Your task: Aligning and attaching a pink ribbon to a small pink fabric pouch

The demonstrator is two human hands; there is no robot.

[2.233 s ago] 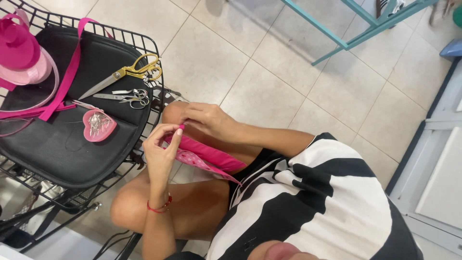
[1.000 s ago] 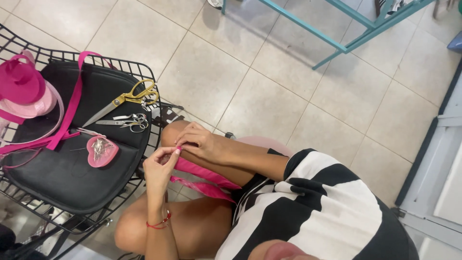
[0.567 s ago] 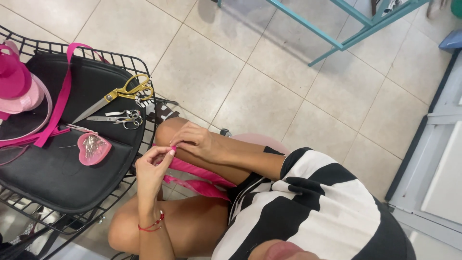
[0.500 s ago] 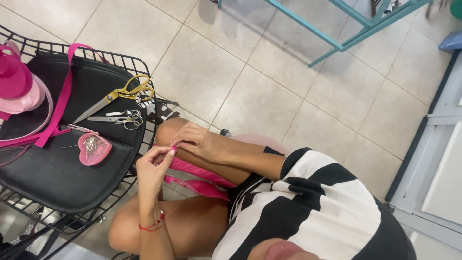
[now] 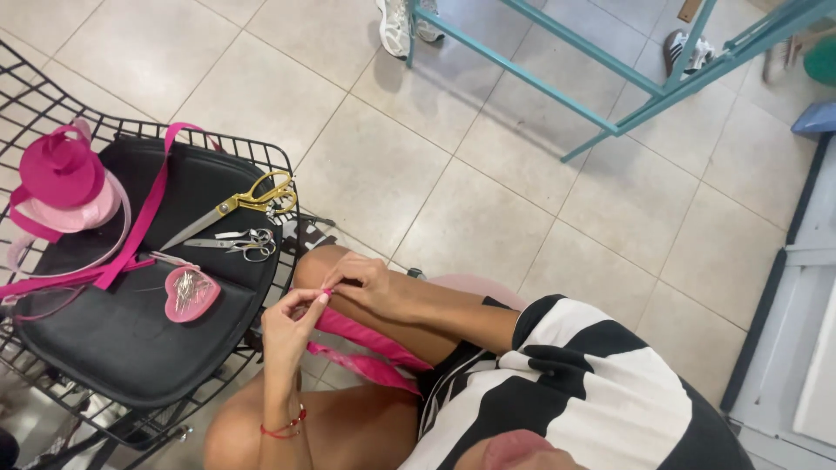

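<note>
My left hand (image 5: 292,324), with a red bracelet on its wrist, and my right hand (image 5: 367,283) meet over my knee. Both pinch the end of a bright pink ribbon (image 5: 355,335) between their fingertips. The rest of the ribbon trails down across my thigh toward my striped black-and-white top (image 5: 575,392). What sits right at the fingertips is too small to make out.
To my left a black wire chair (image 5: 35,117) with a black cushion carries gold-handled scissors (image 5: 233,204), small silver scissors (image 5: 237,246), a pink heart-shaped pin box (image 5: 192,293), pink ribbon spools (image 5: 65,178) and loose ribbon. A teal metal frame (image 5: 610,78) and someone's shoes stand on the tiled floor ahead.
Both hands stay together at the ribbon end over my knee, with small finger movements. The view has shifted slightly, showing more floor ahead.
</note>
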